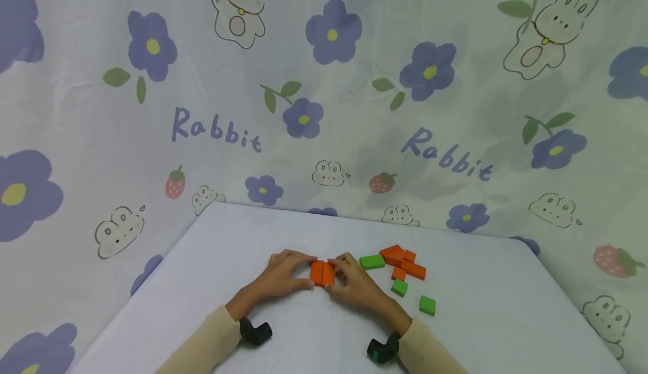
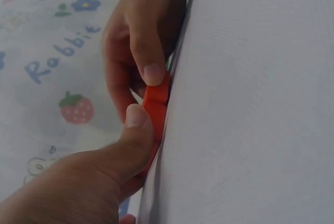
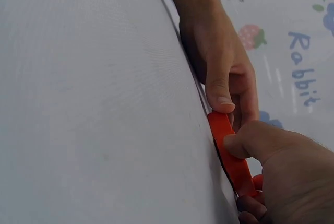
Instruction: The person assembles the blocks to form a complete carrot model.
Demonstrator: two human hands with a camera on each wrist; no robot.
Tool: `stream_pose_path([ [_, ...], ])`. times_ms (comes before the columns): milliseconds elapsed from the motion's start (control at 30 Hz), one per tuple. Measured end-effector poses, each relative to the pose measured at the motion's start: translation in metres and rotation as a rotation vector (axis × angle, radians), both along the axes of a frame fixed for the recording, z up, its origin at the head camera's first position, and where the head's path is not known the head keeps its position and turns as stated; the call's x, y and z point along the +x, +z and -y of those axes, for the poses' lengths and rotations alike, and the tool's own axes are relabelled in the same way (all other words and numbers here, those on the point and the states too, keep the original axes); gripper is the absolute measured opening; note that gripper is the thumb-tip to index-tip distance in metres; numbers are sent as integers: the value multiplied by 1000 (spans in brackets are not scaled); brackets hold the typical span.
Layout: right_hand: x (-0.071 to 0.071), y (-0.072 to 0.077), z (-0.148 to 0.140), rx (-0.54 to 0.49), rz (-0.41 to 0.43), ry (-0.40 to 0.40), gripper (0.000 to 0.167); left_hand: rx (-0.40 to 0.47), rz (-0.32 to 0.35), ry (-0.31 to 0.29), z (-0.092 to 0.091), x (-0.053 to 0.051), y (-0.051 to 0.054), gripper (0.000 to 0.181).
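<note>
Two orange blocks (image 1: pixel 316 273) lie side by side on the white table, their long sides touching or nearly so. My left hand (image 1: pixel 280 274) pinches the left one between a thumb at its near end and fingers at its far end. On the other block my right hand (image 1: pixel 357 284) has the same kind of grip. The left wrist view has both thumbs against the orange edges (image 2: pixel 158 117). From the right wrist, a long orange side (image 3: pixel 237 169) shows under the thumb, low on the tabletop. Fingertips behind the blocks are partly hidden.
Right of the hands lies a loose group of orange blocks (image 1: pixel 414 270), some touching. Around it are a green bar (image 1: pixel 372 262) and two small green blocks (image 1: pixel 427 305). A patterned cloth (image 1: pixel 354 138) hangs behind the table (image 1: pixel 486 284).
</note>
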State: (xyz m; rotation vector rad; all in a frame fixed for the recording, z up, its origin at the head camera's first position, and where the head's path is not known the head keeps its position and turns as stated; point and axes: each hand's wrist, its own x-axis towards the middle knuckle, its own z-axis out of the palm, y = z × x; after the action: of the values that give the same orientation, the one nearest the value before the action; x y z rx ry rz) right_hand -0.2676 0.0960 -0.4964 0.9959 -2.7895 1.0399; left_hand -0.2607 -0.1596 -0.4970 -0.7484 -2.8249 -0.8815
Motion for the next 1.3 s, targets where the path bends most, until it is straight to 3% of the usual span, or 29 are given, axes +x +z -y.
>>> stream_pose_path([
  [433,-2,4,0,30,30,-13,65,-7,-16,-19,-2,1,7,62],
  [633,-1,4,-2,33,44,-15,66,-7,15,-25,-3,0,6,64],
  [1033,-3,7,-3,31,36,-5,67,-36,-8,-34,-2,-1,7,65],
  [1300,-2,5,-4,25,57,-9,68,-12,17,-34,0,-2,5,71],
])
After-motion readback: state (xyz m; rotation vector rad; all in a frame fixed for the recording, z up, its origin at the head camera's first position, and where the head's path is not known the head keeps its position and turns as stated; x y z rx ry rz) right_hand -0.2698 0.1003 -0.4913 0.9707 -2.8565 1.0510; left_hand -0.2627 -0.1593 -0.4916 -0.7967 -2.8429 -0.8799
